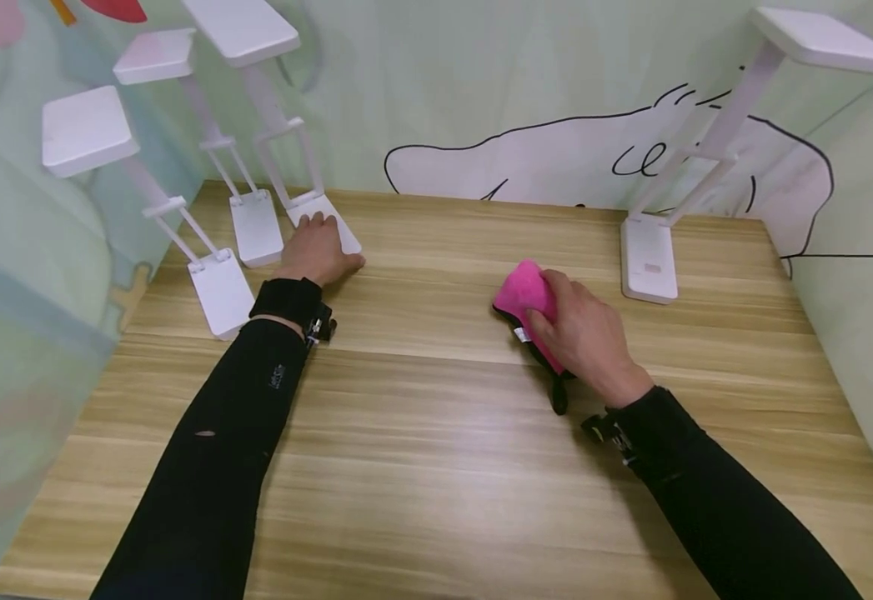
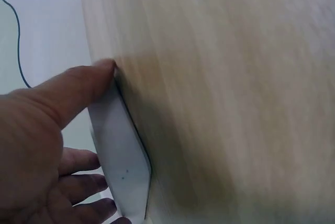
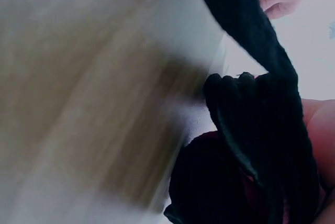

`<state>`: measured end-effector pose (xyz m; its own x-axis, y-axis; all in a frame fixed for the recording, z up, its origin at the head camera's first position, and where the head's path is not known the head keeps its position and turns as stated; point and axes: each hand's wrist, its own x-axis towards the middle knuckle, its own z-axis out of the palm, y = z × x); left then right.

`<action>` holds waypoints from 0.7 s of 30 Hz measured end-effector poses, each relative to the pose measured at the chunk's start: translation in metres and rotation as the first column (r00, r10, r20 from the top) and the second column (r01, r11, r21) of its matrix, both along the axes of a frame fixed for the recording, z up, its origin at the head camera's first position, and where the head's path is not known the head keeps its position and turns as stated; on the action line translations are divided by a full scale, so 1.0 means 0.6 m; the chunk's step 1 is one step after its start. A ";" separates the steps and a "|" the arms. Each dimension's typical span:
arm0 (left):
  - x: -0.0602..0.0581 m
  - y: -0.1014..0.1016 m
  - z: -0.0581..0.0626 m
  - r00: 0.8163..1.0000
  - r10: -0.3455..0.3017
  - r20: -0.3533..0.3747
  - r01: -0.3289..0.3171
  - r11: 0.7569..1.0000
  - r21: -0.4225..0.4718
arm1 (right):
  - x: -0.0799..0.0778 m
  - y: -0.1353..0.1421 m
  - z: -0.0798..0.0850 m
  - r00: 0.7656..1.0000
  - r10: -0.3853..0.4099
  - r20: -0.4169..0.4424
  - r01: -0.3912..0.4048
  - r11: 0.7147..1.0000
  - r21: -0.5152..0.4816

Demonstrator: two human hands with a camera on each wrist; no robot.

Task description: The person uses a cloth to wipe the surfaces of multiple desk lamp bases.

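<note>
My left hand (image 1: 318,252) lies over the white base (image 1: 342,227) of a desk lamp at the back left. In the left wrist view the thumb is at one corner of that base (image 2: 123,153), with the other fingers along its side. My right hand (image 1: 588,335) grips a bunched pink cloth (image 1: 524,290) with black edging, a white tag and a black loop, low over the middle of the table. The cloth's black side (image 3: 261,135) fills much of the right wrist view, where the right fingers are mostly hidden.
Two more white desk lamps, one in front (image 1: 222,292) and one behind (image 1: 256,229), stand at the left. Another lamp (image 1: 649,262) stands at the back right. The wood-grain table (image 1: 436,467) meets a printed fabric backdrop (image 1: 481,75) behind and at both sides.
</note>
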<state>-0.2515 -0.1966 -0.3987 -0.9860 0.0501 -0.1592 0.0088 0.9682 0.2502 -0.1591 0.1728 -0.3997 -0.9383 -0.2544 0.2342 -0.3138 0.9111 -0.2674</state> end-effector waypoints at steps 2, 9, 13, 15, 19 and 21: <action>0.002 0.002 0.000 1.000 -0.008 -0.003 0.008 1.000 -0.001 | 0.000 0.001 -0.001 1.000 -0.003 0.014 0.003 1.000 0.000; 0.010 0.021 0.001 0.998 -0.060 0.021 0.060 0.998 0.014 | -0.002 0.004 -0.003 1.000 -0.012 0.025 0.011 1.000 0.005; 0.017 0.034 -0.002 0.995 -0.096 0.036 0.095 0.995 0.024 | -0.003 0.007 -0.003 0.999 -0.018 0.036 0.018 1.000 0.006; 0.023 0.039 -0.002 0.993 -0.109 0.040 0.108 0.994 0.035 | -0.004 0.009 -0.003 0.999 -0.022 0.046 0.022 1.000 0.003; 0.036 0.048 -0.001 0.989 -0.143 0.040 0.141 0.989 0.050 | -0.005 0.010 -0.002 0.997 -0.030 0.067 0.030 1.000 0.001; 0.043 0.053 0.000 0.986 -0.160 0.040 0.158 0.986 0.054 | -0.006 0.010 -0.001 0.997 -0.035 0.071 0.034 0.999 0.003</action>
<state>-0.2258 -0.1648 -0.3986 -0.9570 0.2144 -0.1955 0.1491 0.9414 0.3026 -0.1630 0.1786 -0.4004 -0.9608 -0.2220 0.1663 -0.2625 0.9215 -0.2863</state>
